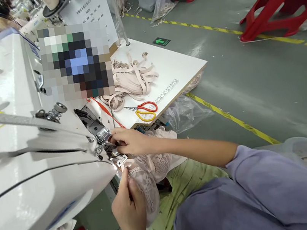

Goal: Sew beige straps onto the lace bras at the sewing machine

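Note:
A pale pink lace bra (146, 185) hangs at the front of a white sewing machine (38, 193), its cups below my hands. My left hand (129, 207) is closed, thumb and forefinger pinching a narrow strap (123, 168) of the bra just in front of the presser foot (122, 160). My right hand (133, 141) reaches across to the needle area, its fingers bent against the metal parts beside the foot. What those fingertips grip, if anything, is hidden.
On the white tabletop (183, 64) lie a heap of pale elastic bands (133, 77) and scissors (145, 111) with red and yellow handles. A red-orange ribbon (102, 109) runs by the machine. Red stools (278, 4) stand on the floor; a clear tub (296, 145) is at right.

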`<state>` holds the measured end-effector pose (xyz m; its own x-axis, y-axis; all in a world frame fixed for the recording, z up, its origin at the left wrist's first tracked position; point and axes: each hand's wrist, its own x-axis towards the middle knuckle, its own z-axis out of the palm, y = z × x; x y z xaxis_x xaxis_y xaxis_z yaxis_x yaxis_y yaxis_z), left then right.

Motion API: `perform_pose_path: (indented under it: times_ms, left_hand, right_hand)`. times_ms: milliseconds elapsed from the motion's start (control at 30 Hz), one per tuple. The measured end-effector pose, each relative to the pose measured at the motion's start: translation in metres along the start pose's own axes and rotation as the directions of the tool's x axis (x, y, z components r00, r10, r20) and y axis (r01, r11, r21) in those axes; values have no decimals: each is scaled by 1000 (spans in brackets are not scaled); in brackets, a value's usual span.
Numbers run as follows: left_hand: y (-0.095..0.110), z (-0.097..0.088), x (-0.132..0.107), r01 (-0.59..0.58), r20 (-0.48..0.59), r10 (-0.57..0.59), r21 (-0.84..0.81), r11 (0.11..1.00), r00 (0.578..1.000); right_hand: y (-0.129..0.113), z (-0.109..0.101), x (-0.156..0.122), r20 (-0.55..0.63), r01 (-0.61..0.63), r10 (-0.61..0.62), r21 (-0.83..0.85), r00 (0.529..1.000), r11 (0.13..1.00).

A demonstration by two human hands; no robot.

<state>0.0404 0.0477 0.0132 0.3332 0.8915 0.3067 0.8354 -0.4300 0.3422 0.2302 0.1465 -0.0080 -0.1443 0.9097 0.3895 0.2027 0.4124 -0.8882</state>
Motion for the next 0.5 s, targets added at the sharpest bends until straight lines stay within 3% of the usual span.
perform_pose_path:
  times_ms: [500]
  left_hand:
    - [0, -1, 2, 111, 9, -111, -123, 986, 994]
  right_hand:
    - [-8, 1, 4, 78, -67, 85, -211, 993, 975]
